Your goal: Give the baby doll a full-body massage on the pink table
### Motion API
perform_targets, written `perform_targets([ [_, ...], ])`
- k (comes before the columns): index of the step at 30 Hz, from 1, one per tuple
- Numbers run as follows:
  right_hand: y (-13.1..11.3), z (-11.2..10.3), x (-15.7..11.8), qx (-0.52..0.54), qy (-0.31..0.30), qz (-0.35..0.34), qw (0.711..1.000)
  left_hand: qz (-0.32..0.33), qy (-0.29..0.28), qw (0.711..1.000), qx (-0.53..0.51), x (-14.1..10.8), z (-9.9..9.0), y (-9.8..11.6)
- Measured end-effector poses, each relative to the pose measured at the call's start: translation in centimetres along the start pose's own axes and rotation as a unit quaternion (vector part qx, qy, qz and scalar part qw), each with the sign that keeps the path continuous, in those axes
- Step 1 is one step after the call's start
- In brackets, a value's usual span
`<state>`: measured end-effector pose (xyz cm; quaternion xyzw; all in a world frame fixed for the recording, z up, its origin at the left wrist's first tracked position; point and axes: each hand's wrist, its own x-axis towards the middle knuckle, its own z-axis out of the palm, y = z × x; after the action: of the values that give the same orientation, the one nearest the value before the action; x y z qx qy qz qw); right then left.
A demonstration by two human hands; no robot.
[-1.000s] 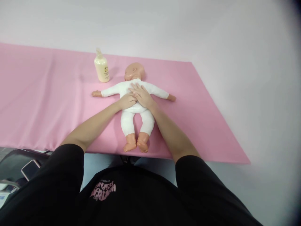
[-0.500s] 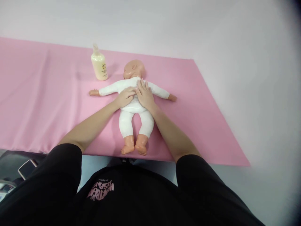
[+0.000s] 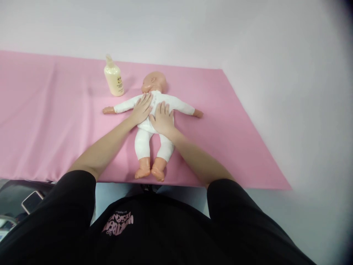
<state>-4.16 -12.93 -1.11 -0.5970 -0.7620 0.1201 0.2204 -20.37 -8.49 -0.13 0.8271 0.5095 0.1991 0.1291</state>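
A baby doll (image 3: 154, 98) with a white cloth body lies face down on a pink sheet, its head turned to the left. Its arms stretch out to both sides and its feet point toward me. My left hand (image 3: 142, 109) lies flat on the left side of the doll's upper back, fingers extended toward the head. Lower on the back, right of the middle, my right hand (image 3: 163, 119) rests with its fingers spread. Both hands touch the doll's back and neither grasps anything.
A pump bottle (image 3: 114, 79) of pale yellow liquid stands left of the doll's head. The pink sheet (image 3: 220, 140) covers the table up to its front edge. Below that edge at the left lies a phone (image 3: 32, 201) on something dark. A white wall rises behind.
My left hand has moved up toward the doll's left shoulder. My right hand has slid down the back. The doll appears slightly shifted leftward in view.
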Motion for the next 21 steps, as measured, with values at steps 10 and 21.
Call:
perform_targets([
  [10, -3.6, -1.7, -2.8, -0.024, -0.089, -0.073, 0.993, 0.006, 0.018, 1.0, 0.004, 0.1, 0.5, -0.8],
  [21, -4.5, -7.9, -2.0, 0.182, -0.061, -0.173, 0.966, 0.069, 0.021, 0.997, 0.007, 0.8, 1.4, -2.3],
])
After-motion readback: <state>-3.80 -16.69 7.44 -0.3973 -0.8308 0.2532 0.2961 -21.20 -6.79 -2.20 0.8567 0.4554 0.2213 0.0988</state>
